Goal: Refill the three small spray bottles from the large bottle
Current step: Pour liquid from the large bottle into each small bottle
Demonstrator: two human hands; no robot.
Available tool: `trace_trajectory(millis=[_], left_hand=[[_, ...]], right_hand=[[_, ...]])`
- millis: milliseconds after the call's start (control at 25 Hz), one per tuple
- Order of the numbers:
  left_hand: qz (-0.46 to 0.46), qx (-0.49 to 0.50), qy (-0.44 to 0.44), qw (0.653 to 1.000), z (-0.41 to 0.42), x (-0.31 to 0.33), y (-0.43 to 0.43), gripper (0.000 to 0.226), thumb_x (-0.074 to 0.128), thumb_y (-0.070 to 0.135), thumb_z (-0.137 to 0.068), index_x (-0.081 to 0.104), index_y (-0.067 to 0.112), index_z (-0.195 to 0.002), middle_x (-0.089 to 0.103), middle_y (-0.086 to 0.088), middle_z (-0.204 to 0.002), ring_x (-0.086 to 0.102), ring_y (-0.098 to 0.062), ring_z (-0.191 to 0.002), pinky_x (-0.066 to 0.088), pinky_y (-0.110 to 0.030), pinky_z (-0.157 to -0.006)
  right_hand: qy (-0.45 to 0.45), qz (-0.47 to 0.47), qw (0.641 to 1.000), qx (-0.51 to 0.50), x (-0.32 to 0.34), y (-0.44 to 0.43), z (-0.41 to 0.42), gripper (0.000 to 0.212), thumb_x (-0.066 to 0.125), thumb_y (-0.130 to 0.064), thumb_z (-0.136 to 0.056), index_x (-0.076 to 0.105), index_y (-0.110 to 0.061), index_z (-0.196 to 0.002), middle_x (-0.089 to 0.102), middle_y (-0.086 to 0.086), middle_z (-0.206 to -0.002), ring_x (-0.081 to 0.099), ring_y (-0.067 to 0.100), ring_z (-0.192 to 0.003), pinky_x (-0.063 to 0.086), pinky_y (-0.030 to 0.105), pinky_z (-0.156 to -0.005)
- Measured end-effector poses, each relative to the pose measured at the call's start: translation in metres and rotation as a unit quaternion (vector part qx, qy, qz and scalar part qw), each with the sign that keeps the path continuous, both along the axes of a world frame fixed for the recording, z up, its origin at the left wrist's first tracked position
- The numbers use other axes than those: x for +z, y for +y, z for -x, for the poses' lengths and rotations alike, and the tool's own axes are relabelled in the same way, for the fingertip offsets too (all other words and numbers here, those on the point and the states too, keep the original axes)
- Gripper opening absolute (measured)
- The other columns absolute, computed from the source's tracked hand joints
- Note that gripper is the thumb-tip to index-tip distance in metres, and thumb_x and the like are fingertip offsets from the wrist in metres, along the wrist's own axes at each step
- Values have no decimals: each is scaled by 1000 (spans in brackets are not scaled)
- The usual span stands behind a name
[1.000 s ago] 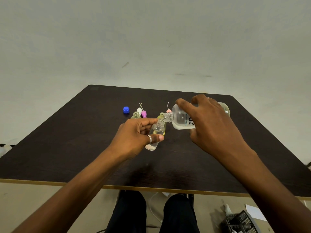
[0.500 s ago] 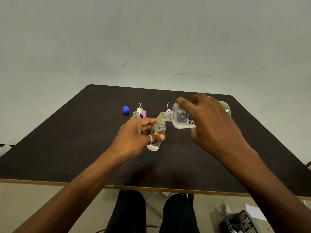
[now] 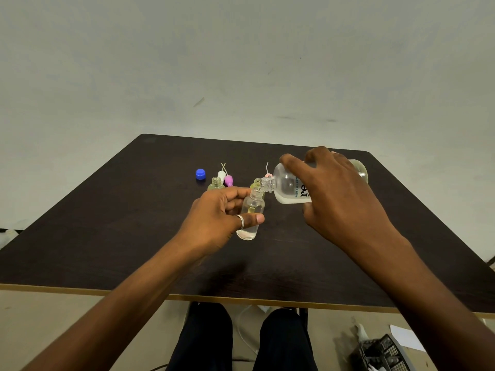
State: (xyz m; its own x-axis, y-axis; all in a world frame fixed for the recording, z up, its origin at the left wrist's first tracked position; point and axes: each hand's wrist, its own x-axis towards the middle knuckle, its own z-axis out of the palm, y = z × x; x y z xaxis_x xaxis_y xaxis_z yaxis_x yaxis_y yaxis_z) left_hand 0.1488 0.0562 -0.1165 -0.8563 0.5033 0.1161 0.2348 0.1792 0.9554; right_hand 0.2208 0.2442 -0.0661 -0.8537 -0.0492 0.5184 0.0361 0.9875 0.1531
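Observation:
My left hand (image 3: 217, 219) grips a small clear spray bottle (image 3: 251, 210), uncapped and nearly upright, lifted slightly over the dark table (image 3: 107, 223). My right hand (image 3: 340, 199) holds the large clear bottle (image 3: 288, 187) tipped on its side, its open neck touching the small bottle's mouth. Clear liquid sits in the small bottle's base. Two more uncapped small bottles stand behind: one (image 3: 216, 183) to the left, one (image 3: 256, 183) partly hidden behind the held bottle.
A blue cap (image 3: 200, 174) lies at the back left. White (image 3: 221, 174) and pink (image 3: 228, 180) spray heads lie beside the left bottle, another pink spray head (image 3: 268, 175) behind the large bottle's neck. A dark basket (image 3: 385, 354) sits on the floor at lower right.
The small bottle in my left hand has come a little more upright, and the large bottle has tipped slightly further at its mouth. The hands have barely shifted.

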Motion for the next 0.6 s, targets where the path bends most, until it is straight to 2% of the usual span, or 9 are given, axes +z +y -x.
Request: trace_trajectory(millis=[200, 440, 600], left_hand=[[-12, -2, -6, 1000, -1, 1, 0, 42, 80, 13, -77, 63, 39, -106, 75, 14, -104, 69, 0, -99, 53, -30, -96], [-24, -5, -9, 1000, -2, 1, 1, 41, 79, 12, -78, 65, 35, -108, 75, 13, -102, 69, 0, -98, 53, -28, -93], [-30, -1, -7, 1000, -3, 3, 1, 39, 79, 12, -79, 64, 39, -104, 75, 16, -100, 69, 2, -97, 53, -24, -89]], right_hand=[[2, 3, 1000, -1, 0, -1, 0, 77, 74, -6, -69, 44, -30, -136, 53, 10, -120, 51, 31, -112, 43, 38, -89], [-9, 12, 1000, -5, 2, -2, -2, 78, 73, -8, -71, 41, -32, -138, 51, 9, -123, 50, 29, -114, 43, 37, -89], [-21, 34, 999, -13, 3, -1, -2, 81, 72, -10, -73, 37, -35, -141, 49, 6, -125, 51, 28, -114, 44, 34, -82]])
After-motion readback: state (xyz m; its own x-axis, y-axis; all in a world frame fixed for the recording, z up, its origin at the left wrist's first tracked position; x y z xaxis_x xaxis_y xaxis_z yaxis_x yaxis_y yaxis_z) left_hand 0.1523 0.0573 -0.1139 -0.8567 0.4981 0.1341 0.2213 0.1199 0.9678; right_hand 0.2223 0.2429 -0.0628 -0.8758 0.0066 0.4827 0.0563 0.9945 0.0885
